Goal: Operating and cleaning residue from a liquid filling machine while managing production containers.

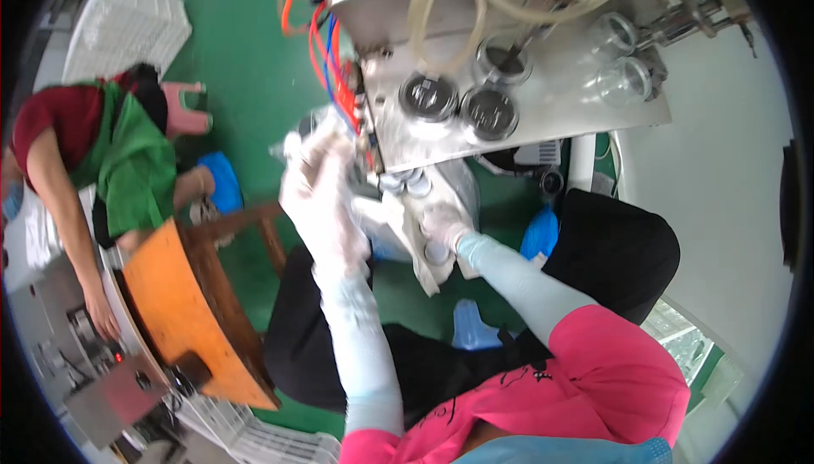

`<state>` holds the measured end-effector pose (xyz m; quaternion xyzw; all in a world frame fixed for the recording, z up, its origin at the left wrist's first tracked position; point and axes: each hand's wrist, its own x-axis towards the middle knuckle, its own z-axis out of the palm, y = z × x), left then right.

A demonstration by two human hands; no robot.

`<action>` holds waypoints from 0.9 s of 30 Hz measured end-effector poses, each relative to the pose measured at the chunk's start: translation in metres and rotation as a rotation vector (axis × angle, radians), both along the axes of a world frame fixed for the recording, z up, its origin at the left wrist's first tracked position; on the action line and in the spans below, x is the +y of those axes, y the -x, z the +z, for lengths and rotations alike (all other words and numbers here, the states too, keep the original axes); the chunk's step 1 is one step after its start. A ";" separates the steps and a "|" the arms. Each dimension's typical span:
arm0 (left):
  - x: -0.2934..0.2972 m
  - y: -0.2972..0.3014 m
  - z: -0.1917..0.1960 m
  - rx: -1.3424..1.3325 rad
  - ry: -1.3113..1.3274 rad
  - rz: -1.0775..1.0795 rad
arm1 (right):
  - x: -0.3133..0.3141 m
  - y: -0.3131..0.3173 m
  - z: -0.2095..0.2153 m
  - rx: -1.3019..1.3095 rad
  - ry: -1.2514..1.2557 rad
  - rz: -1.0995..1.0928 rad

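Observation:
My left hand (326, 197), in a white glove, is raised beside the left corner of a steel machine table. Its fingers are closed around what looks like a clear jar (307, 128), blurred and partly covered by the hand. Lower down, my gloved right hand (444, 225) reaches into an open white plastic bag (463, 184) between my knees. Round silver-grey lids (415, 183) lie in the bag, and another lid (437, 251) sits just below that hand. The right fingers are curled, their tips hidden, so what they hold cannot be made out.
Jars with dark tops (489, 114) stand on the steel table (543, 116), with empty clear jars (623, 81) farther right. Red and blue air hoses (326, 66) hang at its left corner. A co-worker in a green apron (136, 167) sits left, near a wooden chair (186, 294).

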<state>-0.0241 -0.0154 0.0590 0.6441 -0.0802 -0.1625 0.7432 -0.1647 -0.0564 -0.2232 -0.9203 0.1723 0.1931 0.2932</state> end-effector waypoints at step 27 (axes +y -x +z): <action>-0.119 0.123 -0.040 -0.306 -0.714 0.179 | -0.157 0.101 0.287 -0.998 -1.164 -0.918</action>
